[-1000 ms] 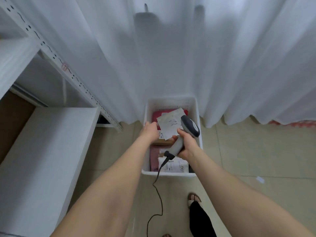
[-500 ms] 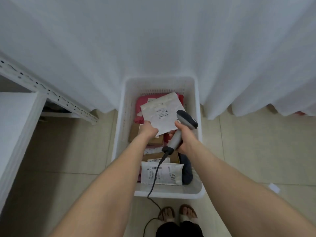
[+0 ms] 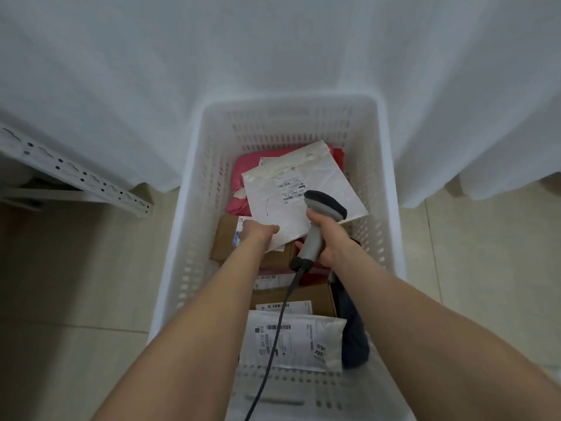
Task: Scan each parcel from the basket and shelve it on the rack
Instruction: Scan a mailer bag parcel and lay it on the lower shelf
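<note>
The basket (image 3: 194, 208) is white, its walls patterned with rows of short slots. Inside it, the top mailer (image 3: 273, 205) is white with black print, over a pink-red parcel (image 3: 243, 174) and a brown box (image 3: 224, 238). The scanner (image 3: 326, 205) above the basket has a pale grey handle, dark head and dark grey cable (image 3: 274, 344). At the basket's near end lie a white bag (image 3: 303, 341) with black barcodes and a navy parcel (image 3: 353, 335). Behind the basket the curtain (image 3: 273, 41) is white; left of it, the white rack (image 3: 76, 174) shows dark holes.

White mailer parcel (image 3: 273, 205), label up, tilted over white slotted basket (image 3: 194, 189); grey scanner (image 3: 326, 205) beside its label.
</note>
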Motion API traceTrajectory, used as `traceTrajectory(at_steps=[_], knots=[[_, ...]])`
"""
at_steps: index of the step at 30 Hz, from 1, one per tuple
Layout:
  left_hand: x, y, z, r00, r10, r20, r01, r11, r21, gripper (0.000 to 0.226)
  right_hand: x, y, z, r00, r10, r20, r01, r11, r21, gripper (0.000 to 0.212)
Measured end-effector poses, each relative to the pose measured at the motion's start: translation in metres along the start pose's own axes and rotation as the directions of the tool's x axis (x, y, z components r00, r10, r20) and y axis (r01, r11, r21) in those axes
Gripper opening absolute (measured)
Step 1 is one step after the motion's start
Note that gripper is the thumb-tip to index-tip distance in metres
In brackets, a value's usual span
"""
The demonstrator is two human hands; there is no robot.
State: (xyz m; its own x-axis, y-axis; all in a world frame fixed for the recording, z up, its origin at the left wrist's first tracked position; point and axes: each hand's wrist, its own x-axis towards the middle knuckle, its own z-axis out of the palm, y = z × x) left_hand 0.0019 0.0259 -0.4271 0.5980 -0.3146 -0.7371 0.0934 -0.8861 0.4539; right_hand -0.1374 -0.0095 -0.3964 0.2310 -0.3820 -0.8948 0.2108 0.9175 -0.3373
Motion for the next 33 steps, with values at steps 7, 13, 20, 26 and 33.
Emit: traceTrajectory(at_steps=[7,13,20,26,33], knots=[[-0.026,0.012,-0.028,0.997,-0.054,0.047,0.067,0.928,-0.366,0.064,-0.036,-0.010,0.003,0.999,-0.037,-0.019,0.037,0.999,-0.002,0.046],[-0.123,0.073,-0.106,0.977,-0.071,0.201,0.180,0.782,-0.596,0.037,-0.138,-0.027,0.015,0.999,-0.015,-0.043,0.011,0.995,-0.100,0.047],[-0.252,0.141,-0.204,0.989,0.127,0.071,-0.075,0.863,-0.499,0.042,-0.278,-0.040,0.056,0.997,-0.075,-0.011,0.072,0.988,-0.138,0.042],[-0.359,0.185,-0.278,0.965,0.241,0.103,-0.141,0.810,-0.570,0.017,-0.391,-0.066,0.094,0.979,-0.200,0.034,0.203,0.970,-0.135,0.073],[-0.476,0.216,-0.333,0.895,0.442,0.068,-0.333,0.761,-0.557,0.016,-0.495,-0.078,0.112,0.957,-0.270,0.109,0.286,0.941,-0.183,0.047]])
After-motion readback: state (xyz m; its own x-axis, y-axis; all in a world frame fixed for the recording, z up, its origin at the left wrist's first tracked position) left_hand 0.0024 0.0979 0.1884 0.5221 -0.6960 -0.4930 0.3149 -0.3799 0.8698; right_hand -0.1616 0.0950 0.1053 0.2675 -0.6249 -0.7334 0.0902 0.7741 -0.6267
